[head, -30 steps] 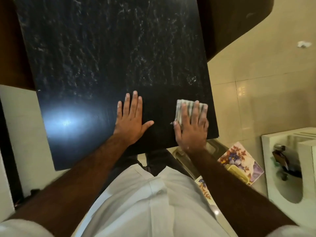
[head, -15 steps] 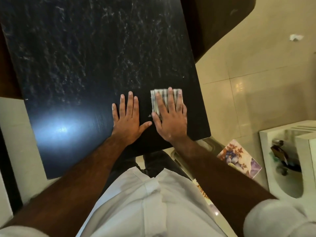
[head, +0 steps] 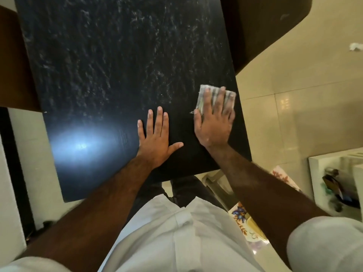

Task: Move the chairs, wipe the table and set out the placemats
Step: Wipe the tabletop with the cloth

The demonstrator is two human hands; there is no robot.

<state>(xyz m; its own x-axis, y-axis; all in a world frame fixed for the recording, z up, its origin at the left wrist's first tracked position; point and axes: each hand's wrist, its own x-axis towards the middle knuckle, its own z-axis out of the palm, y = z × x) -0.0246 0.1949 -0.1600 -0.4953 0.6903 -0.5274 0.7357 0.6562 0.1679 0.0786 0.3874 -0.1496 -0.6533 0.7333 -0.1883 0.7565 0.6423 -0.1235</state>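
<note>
Right hand (head: 214, 122): flat, fingers extended, pressing a folded striped cloth (head: 216, 95) onto the black surface (head: 117, 65) near its right edge; the cloth shows beyond the fingertips and beside the thumb. Left hand (head: 157, 138): palm down, fingers spread wide, resting bare on the surface just left of the right hand, apart from it, holding nothing. Surface condition: pale streaks and smears across the far portion; the near portion around the hands looks darker, with a bright light reflection to the left of the left hand. The person wears a white shirt (head: 167, 232) and stands at the near edge. On the tiled floor (head: 294, 85) at lower right, a floral placemat (head: 241, 216) lies partly hidden behind the right forearm. A brown chair (head: 265, 22) sits at upper right, beside the surface's right edge.
</note>
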